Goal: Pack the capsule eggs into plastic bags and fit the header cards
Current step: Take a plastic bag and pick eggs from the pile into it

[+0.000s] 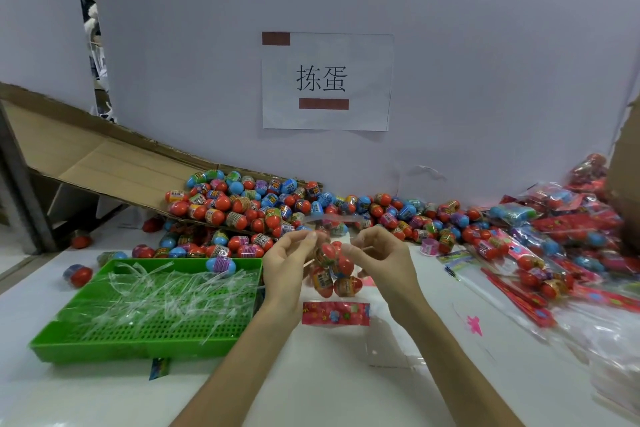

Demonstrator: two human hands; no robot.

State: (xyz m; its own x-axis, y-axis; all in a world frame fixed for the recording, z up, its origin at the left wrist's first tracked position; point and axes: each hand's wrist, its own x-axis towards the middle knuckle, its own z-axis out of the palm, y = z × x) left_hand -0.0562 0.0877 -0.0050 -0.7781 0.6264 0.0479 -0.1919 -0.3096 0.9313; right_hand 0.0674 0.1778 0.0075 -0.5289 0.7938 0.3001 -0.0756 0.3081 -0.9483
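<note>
**A light, slippery bag, taken by the neck**

Just right of the green tray (104, 347), I hold the plastic bag (329, 218) up off the desk (329, 392). My left hand (287, 263) and right hand (381, 260) each pinch its clear film, one on either side, fingers curled in.

The capsule eggs (327, 279) inside are hard, smooth and rounded, so I judge they will roll and shift their weight. The film is thin, soft and slick. The load looks light, yet a loose mouth could spill it. The best hold seems to be the film above the eggs, gathered tight.

A red header card (336, 313) sits right of the tray, below the bag. I cannot tell whether it is attached.
</note>
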